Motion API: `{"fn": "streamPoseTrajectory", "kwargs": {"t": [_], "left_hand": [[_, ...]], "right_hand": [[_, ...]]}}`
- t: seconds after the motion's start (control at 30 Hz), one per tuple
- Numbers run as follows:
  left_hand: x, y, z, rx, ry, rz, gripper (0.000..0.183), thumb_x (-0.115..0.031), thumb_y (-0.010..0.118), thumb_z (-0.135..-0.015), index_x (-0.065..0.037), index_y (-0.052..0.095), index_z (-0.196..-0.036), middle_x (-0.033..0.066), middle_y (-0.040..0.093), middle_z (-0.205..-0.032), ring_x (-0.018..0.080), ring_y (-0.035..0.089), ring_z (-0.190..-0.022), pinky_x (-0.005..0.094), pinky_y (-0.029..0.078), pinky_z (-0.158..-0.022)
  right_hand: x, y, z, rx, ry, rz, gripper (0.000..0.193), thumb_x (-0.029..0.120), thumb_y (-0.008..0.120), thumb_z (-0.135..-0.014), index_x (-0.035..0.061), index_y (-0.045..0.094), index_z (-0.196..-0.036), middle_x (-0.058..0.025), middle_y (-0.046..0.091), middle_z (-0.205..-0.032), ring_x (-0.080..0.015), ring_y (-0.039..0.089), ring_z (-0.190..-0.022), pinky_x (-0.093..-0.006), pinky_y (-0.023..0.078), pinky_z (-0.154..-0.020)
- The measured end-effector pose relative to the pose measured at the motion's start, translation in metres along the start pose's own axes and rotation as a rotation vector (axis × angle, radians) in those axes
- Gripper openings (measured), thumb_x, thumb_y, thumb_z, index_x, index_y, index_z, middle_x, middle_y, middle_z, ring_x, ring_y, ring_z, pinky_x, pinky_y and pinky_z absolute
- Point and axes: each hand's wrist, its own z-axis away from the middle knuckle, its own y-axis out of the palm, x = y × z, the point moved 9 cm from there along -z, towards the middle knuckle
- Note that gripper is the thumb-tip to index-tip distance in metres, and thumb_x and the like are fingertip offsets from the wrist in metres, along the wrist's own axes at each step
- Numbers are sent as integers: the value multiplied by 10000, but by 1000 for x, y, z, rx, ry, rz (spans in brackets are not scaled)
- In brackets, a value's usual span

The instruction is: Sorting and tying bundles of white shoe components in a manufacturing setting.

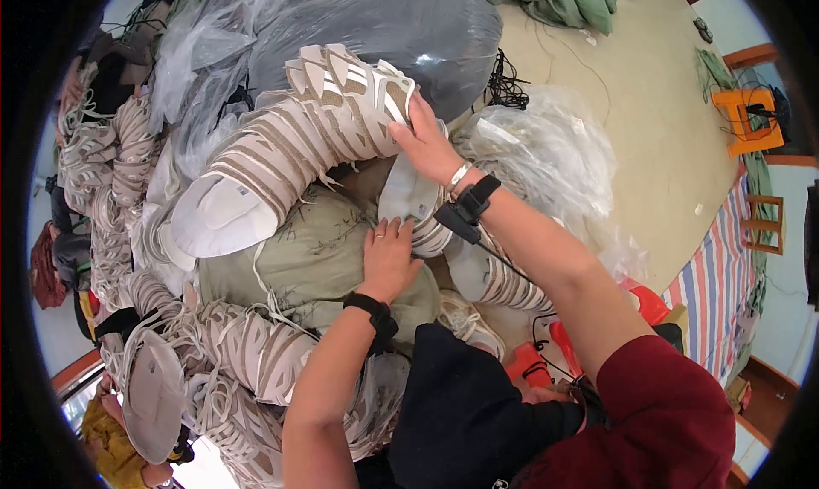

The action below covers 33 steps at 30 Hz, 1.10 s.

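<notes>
A long, curved stack of nested beige and brown shoe uppers [299, 139] lies across the pile, its pale sole-shaped end [226, 216] turned toward the lower left. My right hand [426, 144] grips the stack's far right end, thumb on the near side and the other fingers partly hidden behind it. My left hand [391, 259] rests, fingers stretched out, on an olive-green cloth bundle [320, 246] below the stack. Right beside its fingertips, another stack of uppers [409, 190] shows under my right forearm.
More stacked uppers [256, 353] with loose laces lie at lower left. Grey plastic-wrapped bundles [384, 28] sit at the back; crumpled clear plastic [546, 156] lies on the floor to the right. An orange stool [751, 118] stands far right. Another person's yellow sleeve [115, 442] shows at lower left.
</notes>
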Motion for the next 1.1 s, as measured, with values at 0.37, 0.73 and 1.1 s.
{"fn": "streamPoseTrajectory", "kwargs": {"t": [0.37,0.73,1.1], "left_hand": [[10,28,-12,-23,-5,-31,346,-178,685,-753,-63,526,-1039,145,626,-944,323,549,-1054,536,282,-1023],[-60,76,17,235,18,629,280,-225,598,-832,-11,469,-956,244,590,-810,430,567,-798,479,438,-686],[-60,79,26,289,159,-30,430,-295,714,-715,-88,582,-1068,151,638,-939,348,582,-926,517,361,-955]], "right_hand": [[-16,-31,15,77,285,-61,840,393,607,-841,-74,195,-1405,-254,301,-1409,-327,333,-1298,-363,303,-1055],[-4,-172,114,-222,453,-148,748,238,594,-884,54,150,-1457,-202,299,-1436,-230,491,-1130,-344,412,-957],[-77,-305,270,-372,639,586,706,298,607,-838,-46,304,-1375,-260,352,-1394,-361,361,-1288,-404,282,-1075]]}}
